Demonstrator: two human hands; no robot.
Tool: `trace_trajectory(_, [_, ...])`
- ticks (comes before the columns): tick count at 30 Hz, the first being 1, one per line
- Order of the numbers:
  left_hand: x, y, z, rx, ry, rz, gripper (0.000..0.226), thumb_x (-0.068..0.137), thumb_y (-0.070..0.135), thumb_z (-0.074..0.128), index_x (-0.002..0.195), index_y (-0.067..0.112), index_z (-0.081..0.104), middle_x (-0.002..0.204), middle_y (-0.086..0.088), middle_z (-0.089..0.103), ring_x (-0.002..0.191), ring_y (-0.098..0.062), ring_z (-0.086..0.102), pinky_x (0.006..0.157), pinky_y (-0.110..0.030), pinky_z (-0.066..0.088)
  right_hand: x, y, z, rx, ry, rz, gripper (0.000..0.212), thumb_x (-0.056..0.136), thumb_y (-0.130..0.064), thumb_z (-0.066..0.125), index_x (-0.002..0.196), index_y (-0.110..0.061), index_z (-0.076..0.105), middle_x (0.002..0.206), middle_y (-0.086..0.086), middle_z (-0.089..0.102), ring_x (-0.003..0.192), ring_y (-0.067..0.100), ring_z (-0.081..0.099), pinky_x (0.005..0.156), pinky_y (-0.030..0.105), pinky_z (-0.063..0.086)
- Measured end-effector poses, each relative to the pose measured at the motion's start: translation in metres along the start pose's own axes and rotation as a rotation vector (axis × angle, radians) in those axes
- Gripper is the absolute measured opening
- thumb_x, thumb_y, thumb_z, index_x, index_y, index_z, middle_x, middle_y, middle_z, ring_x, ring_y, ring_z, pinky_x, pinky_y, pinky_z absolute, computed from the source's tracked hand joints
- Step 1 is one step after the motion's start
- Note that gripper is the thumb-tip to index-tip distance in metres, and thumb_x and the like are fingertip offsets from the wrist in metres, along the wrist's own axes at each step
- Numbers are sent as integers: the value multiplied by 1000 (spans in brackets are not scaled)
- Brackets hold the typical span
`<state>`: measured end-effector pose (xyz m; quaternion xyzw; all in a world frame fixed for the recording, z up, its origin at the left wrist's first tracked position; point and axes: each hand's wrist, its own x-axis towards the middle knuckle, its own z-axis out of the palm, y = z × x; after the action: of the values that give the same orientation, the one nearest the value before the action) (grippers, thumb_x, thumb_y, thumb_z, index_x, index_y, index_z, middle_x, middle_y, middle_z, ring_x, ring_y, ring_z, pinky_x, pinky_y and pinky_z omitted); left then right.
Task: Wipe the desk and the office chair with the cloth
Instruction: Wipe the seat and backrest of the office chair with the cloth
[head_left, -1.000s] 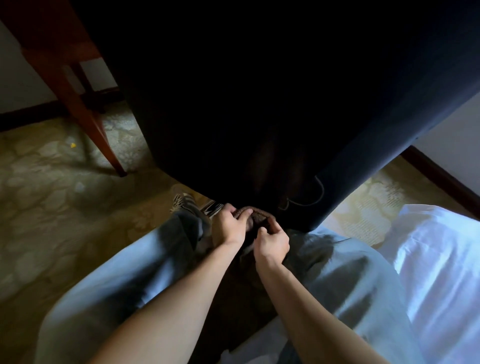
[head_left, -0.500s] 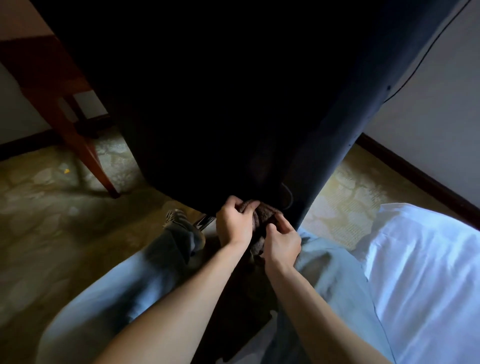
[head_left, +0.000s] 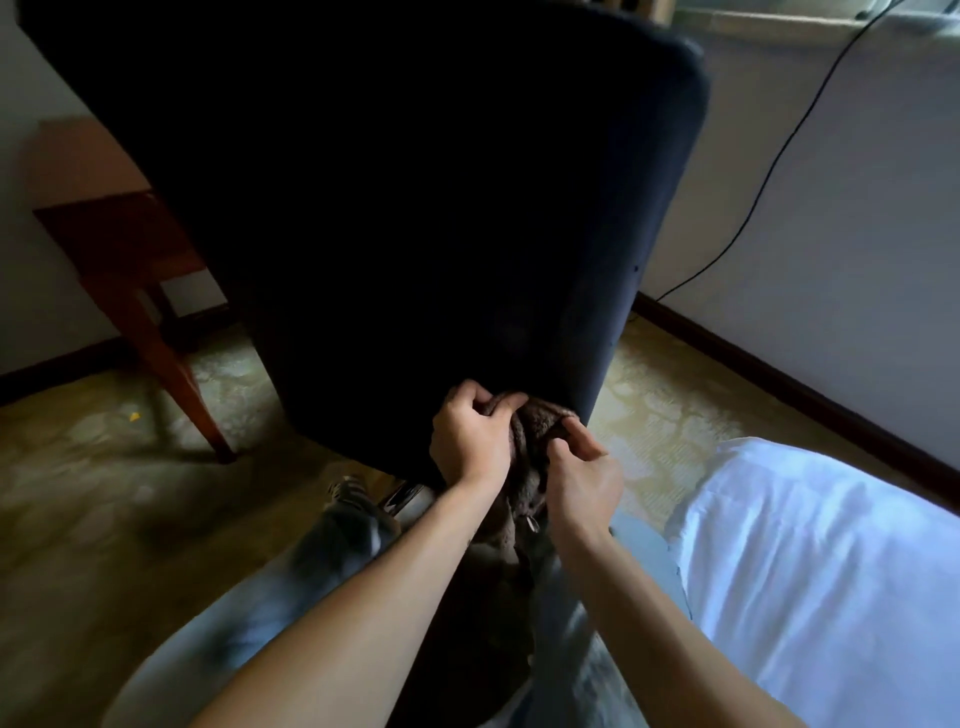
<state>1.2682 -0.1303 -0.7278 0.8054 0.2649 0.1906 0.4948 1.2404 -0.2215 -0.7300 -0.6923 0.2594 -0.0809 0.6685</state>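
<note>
The dark back of the office chair (head_left: 415, 208) fills the upper middle of the view, seen from behind. A brown fluffy cloth (head_left: 535, 431) is bunched at the chair back's lower edge and hangs down between my knees. My left hand (head_left: 470, 436) grips the cloth's upper left part, fingers curled over it. My right hand (head_left: 582, 478) pinches its right side. Part of the reddish wooden desk (head_left: 119, 244) shows at the left, one slanted leg reaching the floor.
A white bed sheet (head_left: 810, 571) lies at the lower right. My legs in light jeans (head_left: 291, 587) stretch toward the chair. A black cable (head_left: 779, 156) runs down the right wall to a dark baseboard. Patterned floor (head_left: 93, 493) lies on both sides of the chair.
The view has tilted upward, showing the chair back's top edge and more of the right wall. Both hands stay on the cloth at the chair's lower edge, shifting slightly.
</note>
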Motion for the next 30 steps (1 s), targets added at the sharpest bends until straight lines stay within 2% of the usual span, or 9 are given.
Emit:
trace_trajectory(2, [-2, 16, -6, -4, 9, 54, 43, 75, 57, 79, 75, 22, 54, 84, 6, 68, 76, -20, 64, 67, -36, 54, -1, -10, -6, 27, -15, -35, 43, 87, -7, 57, 125, -23, 70, 51, -8, 59, 37, 7, 30, 39, 19, 30])
trace_trajectory(5, [-6, 42, -19, -25, 26, 114, 43, 74, 59, 79, 75, 23, 55, 84, 8, 68, 77, -18, 64, 68, -37, 54, -8, -33, -17, 60, -24, -92, 43, 86, -9, 57, 122, -26, 72, 48, -11, 58, 43, 9, 33, 41, 20, 31])
trace_trajectory(11, [-6, 78, -39, -9, 109, 244, 42, 74, 62, 78, 77, 25, 59, 83, 7, 69, 77, -18, 64, 66, -36, 53, -19, -72, -30, 87, -78, -220, 43, 86, -8, 58, 120, -29, 74, 70, -20, 72, 54, 8, 46, 52, 24, 39])
trace_trajectory(15, [-9, 104, -51, -4, 188, 313, 42, 75, 64, 76, 79, 26, 61, 83, 6, 70, 77, -18, 65, 67, -35, 53, -26, -98, -38, 120, -80, -292, 43, 84, -10, 60, 117, -33, 74, 79, -4, 76, 58, 10, 48, 57, 28, 40])
trace_trajectory(18, [-12, 128, -63, -16, 219, 337, 42, 75, 65, 76, 77, 27, 58, 82, 7, 69, 78, -19, 65, 68, -35, 54, -31, -122, -46, 112, -77, -369, 42, 85, -10, 60, 118, -33, 73, 84, 4, 73, 54, 13, 41, 50, 26, 34])
trace_trajectory(22, [-16, 161, -77, -20, 245, 407, 42, 76, 62, 76, 73, 26, 56, 76, 11, 61, 78, -18, 64, 69, -33, 50, -35, -150, -55, 160, -53, -452, 41, 87, -8, 62, 121, -27, 73, 89, -10, 70, 55, 8, 38, 44, 18, 32])
trace_trajectory(25, [-19, 177, -83, -22, 246, 440, 43, 76, 61, 77, 72, 25, 54, 75, 10, 61, 78, -19, 64, 70, -35, 51, -38, -162, -58, 177, -44, -481, 40, 87, -9, 63, 121, -26, 73, 68, -14, 73, 53, 4, 39, 46, 16, 34])
trace_trajectory(28, [-21, 187, -89, -27, 270, 489, 41, 78, 61, 76, 74, 24, 56, 80, 6, 67, 79, -20, 65, 70, -37, 54, -39, -174, -61, 181, -45, -527, 40, 86, -12, 64, 122, -28, 72, 83, -28, 72, 66, -5, 58, 67, 17, 51])
trace_trajectory(30, [-23, 192, -93, -33, 283, 515, 42, 79, 60, 75, 73, 23, 57, 79, 5, 67, 77, -20, 65, 69, -37, 53, -41, -183, -63, 164, -44, -563, 41, 86, -12, 65, 123, -28, 71, 87, -33, 70, 74, -8, 65, 78, 20, 55])
